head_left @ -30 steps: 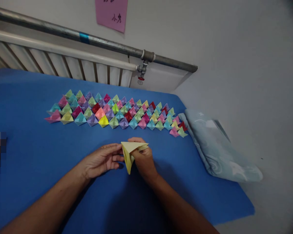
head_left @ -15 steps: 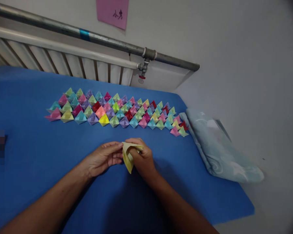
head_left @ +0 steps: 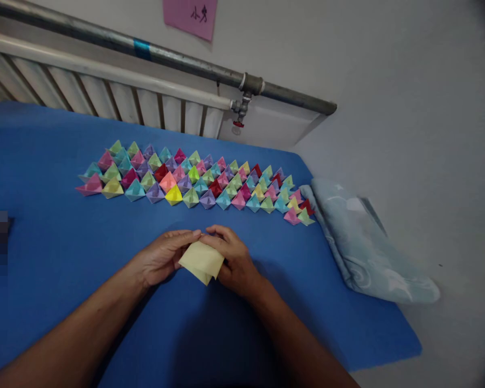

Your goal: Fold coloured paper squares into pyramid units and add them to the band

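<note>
Paper (head_left: 202, 263): pale yellow, folded, held up in both hands near the middle, just this side of the boats (head_left: 191, 198). One corner points down toward the person.
Left hand (head_left: 165, 258): grasping the paper, thumb up at its top edge, other fingers mostly tucked out of sight behind, so can't tell exactly how they sit.
Right hand (head_left: 235, 263): got the paper too, fingers over the top right edge. Its thumb is hard to make out.
Boats: loads of little folded ones, pink, teal, purple, green, red, yellow, packed in slanting rows, well apart from both hands.
Table (head_left: 73, 242): blue top, boats sitting right on it.
Blanket (head_left: 359, 248): folded, light blue-green, off right, next to the last boats.
Back wall: white radiator (head_left: 115, 102), metal pipe (head_left: 194, 66) above, pink note (head_left: 191, 16) up top.
</note>
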Tool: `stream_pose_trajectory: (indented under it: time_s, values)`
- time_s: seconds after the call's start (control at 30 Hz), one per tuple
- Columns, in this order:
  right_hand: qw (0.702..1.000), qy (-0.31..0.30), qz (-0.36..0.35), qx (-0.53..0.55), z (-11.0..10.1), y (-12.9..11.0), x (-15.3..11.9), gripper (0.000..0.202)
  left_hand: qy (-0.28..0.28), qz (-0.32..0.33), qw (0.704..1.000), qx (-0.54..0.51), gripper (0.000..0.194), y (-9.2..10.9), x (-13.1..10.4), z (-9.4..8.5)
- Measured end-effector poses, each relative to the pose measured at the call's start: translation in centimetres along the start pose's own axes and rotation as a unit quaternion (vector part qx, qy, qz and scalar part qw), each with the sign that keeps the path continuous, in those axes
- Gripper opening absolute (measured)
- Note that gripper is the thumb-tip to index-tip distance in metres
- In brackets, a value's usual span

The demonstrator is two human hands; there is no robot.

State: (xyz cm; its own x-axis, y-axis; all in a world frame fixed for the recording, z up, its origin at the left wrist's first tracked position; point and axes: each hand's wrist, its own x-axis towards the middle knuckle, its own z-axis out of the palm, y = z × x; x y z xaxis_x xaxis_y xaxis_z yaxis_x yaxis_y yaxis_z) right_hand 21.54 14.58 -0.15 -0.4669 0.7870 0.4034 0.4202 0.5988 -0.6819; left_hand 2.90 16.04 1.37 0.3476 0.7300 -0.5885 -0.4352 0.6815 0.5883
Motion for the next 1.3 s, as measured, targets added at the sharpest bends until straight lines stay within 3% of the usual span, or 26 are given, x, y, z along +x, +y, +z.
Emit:
stream_pose_trajectory:
  time_s: [0.23, 0.33, 0.47, 0.57, 0.7, 0.77, 0.87, 0.97, 1.17, 1.3]
  values:
    - [0.995, -0.101, 0.011, 0.009, -1.7, 0.1, 0.1, 0.060, 0.051, 0.035, 0.998, 0.023, 0.025, 0.4, -0.5, 0.6]
    - [0.992, -0.102, 0.043, 0.064, -2.7, -0.3, 0.3, 0.067, 0.078, 0.061, 0.995, 0.017, 0.024, 0.6, -0.7, 0.8]
    - [0.980, -0.096, 0.072, 0.158, -3.5, -0.8, 0.2, 0.060, 0.076, 0.074, 0.994, 0.030, 0.032, 0.6, -0.8, 0.8]
    - [0.951, -0.082, 0.138, 0.263, -3.5, -0.6, 0.3, 0.061, 0.094, 0.096, 0.989, 0.061, 0.037, 0.7, -0.9, 0.8]
    - [0.878, 0.041, 0.300, 0.370, -2.7, -0.4, 0.8, 0.037, 0.125, 0.170, 0.961, 0.181, 0.036, 0.4, -1.1, 1.0]
    - [0.854, 0.067, 0.352, 0.377, -2.2, -0.9, 1.2, 0.029, 0.122, 0.205, 0.935, 0.261, 0.033, 0.1, -1.3, 1.2]
    - [0.865, 0.010, 0.378, 0.328, -1.6, -1.8, 1.6, 0.028, 0.097, 0.230, 0.912, 0.326, 0.029, -0.3, -1.4, 1.4]
    - [0.879, -0.038, 0.376, 0.290, -1.5, -2.2, 1.5, 0.021, 0.082, 0.224, 0.914, 0.327, 0.030, -0.5, -1.4, 1.4]
    - [0.894, -0.025, 0.350, 0.280, -1.0, -1.7, 1.2, 0.020, 0.054, 0.161, 0.951, 0.258, 0.039, -0.3, -1.3, 1.4]
    - [0.896, -0.033, 0.342, 0.282, -0.7, -1.9, 1.2, 0.022, 0.044, 0.128, 0.956, 0.261, 0.041, -0.2, -1.4, 1.4]
